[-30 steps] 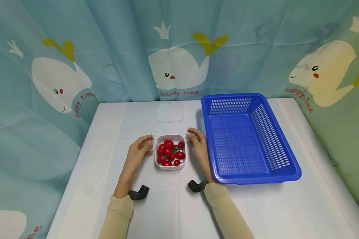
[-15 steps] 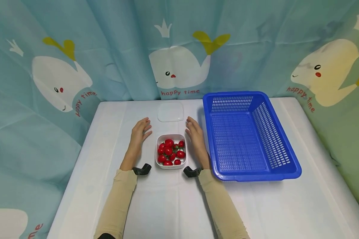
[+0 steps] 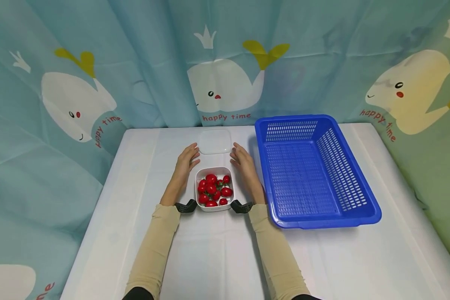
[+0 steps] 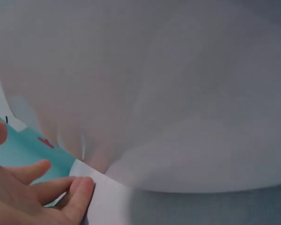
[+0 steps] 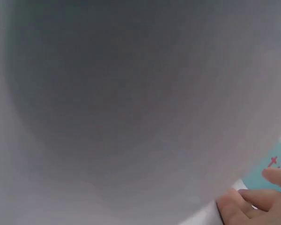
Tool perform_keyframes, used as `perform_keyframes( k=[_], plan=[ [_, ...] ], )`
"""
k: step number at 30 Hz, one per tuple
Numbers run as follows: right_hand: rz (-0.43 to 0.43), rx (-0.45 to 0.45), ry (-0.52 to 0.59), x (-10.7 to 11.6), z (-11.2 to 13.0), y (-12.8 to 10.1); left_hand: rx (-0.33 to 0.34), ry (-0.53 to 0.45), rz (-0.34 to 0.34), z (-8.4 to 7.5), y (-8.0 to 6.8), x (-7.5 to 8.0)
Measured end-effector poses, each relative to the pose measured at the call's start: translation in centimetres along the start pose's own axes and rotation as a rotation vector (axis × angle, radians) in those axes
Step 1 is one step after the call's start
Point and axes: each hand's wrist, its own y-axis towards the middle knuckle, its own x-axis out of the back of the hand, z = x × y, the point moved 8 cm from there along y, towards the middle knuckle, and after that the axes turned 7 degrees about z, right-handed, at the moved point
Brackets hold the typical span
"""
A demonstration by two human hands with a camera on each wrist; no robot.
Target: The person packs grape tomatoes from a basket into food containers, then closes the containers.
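In the head view a clear, thin lid with rounded corners lies flat on the white table. Its left near corner is beside the fingertips of my left hand, whose fingers are loosely bent. Opposite, my right hand has its fingertips right at the lid's right near corner. Between my forearms stands a white square box holding several small red tomatoes with green stems. The box's smooth wall fills most of the left wrist view, and a blurred pale wall fills the right wrist view.
A large blue plastic basket with slotted walls stands just right of my right hand and forearm. White cloth covers the table. A blue-green curtain printed with whales hangs along the back and sides.
Both hands have moved forward past the tomato box, from its sides to the lid's near corners. The left hand has also shifted right over the last half second. Box, lid and basket stay in place.
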Motion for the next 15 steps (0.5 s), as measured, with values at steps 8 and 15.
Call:
perform_keyframes(
  k=[8,15],
  plan=[
    [0.031,-0.001,-0.002,-0.1,-0.3,-0.4,0.009,-0.010,-0.051,0.4,0.0,0.7],
    [0.014,0.013,0.064,0.1,-0.3,-1.2,0.061,-0.039,-0.145,0.9,-0.3,1.9]
  ],
)
